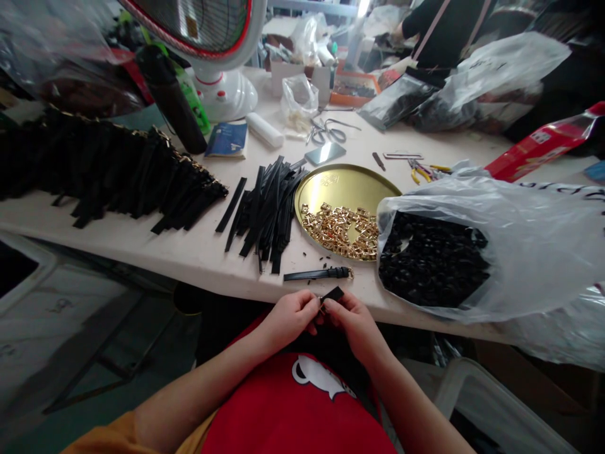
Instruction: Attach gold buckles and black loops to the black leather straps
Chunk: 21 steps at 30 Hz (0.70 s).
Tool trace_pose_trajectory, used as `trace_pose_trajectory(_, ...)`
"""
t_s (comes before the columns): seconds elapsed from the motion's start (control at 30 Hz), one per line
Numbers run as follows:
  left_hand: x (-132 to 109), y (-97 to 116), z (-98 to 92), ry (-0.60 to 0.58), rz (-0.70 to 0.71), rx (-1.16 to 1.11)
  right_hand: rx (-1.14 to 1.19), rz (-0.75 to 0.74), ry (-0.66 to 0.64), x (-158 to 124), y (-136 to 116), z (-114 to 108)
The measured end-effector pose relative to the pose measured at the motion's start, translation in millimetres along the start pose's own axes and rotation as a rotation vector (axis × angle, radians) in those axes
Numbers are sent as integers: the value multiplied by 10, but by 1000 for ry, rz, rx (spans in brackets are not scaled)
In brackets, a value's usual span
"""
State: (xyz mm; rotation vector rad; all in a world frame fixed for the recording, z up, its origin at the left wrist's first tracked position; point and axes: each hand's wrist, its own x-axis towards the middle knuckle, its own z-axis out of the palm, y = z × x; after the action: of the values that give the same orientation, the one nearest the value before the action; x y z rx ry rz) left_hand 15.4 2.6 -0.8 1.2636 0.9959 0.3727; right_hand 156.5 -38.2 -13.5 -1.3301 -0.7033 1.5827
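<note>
My left hand (301,310) and my right hand (347,311) meet at the table's front edge, fingers pinched together. Between them is a black strap (334,294), its end sticking up from my right fingers. A gold buckle (322,307) shows at my left fingertips, partly hidden. Just beyond my hands lies a finished-looking black strap with a gold buckle (317,274). Behind it stands a round gold tray (347,183) holding many loose gold buckles (336,226). Left of the tray is a pile of loose black straps (271,211).
A plastic bag (520,233) of small black pieces (432,258) lies at the right. Many buckled straps (108,167) are heaped at the left. Farther back are a fan (222,94), a dark bottle (172,104), scissors (326,131), a phone (326,154), pliers (423,171) and a red bottle (539,148).
</note>
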Motion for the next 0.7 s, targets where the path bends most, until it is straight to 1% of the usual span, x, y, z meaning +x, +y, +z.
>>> trace_pose_trajectory(0.17, -65, 2, 31, 51, 15, 87, 277, 131, -19, -3, 34, 6)
trace_pose_trajectory(0.23, -80, 0, 40, 56, 10, 96, 332, 178, -43, -12, 36, 15)
trace_pose_trajectory(0.3, -94, 0, 48, 45, -14, 55, 336, 195, -71, -28, 42, 22)
trace_pose_trajectory(0.37, -111, 9, 56, 12, -43, -23, 262, 146, -49, -48, 56, 23)
trace_pose_trajectory(0.47, -143, 40, 69, -24, -56, -95, 33, -64, 104, -80, 74, 13)
trace_pose_trajectory(0.5, -152, 54, 72, -29, -55, -104, -20, -114, 139, -89, 73, 7)
trace_pose_trajectory(0.53, -160, 68, 73, -37, -56, -113, -34, -129, 143, -96, 68, 1)
trace_pose_trajectory(0.57, -166, 81, 73, -48, -57, -125, -3, -104, 115, -102, 59, -3)
trace_pose_trajectory(0.6, -170, 93, 71, -62, -56, -137, 65, -48, 68, -105, 46, -6)
trace_pose_trajectory(0.67, -169, 106, 66, -85, -47, -151, 248, 86, -18, -107, 17, -5)
trace_pose_trajectory(0.7, -166, 107, 64, -88, -42, -156, 327, 139, -34, -106, 4, 0)
